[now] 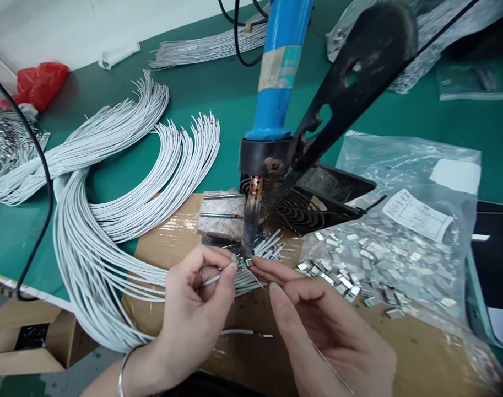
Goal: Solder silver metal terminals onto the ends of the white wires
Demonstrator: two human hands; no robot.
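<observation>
My left hand [193, 314], a thin metal bangle [123, 369] on its wrist, pinches a white insulated wire [212, 280] near its stripped end. My right hand [321, 331] holds a thin silver solder wire [331, 366] that runs out past the palm, and its fingertips meet the left hand's at a small metal tab [248, 263]. Just above that tab hangs the soldering iron's dark tip [250, 226], very close and possibly touching. The iron's blue handle [276, 71] rises above it. Several cut white wires [268, 251] fan out under my fingers.
Bundles of white wires [106, 242] curve across the green mat [243, 105] and the cardboard sheet [168, 242]. A fibrous pad [220, 218] and a black iron stand [321, 198] sit behind my hands. Many metal tabs [358, 264] lie on a plastic bag to the right.
</observation>
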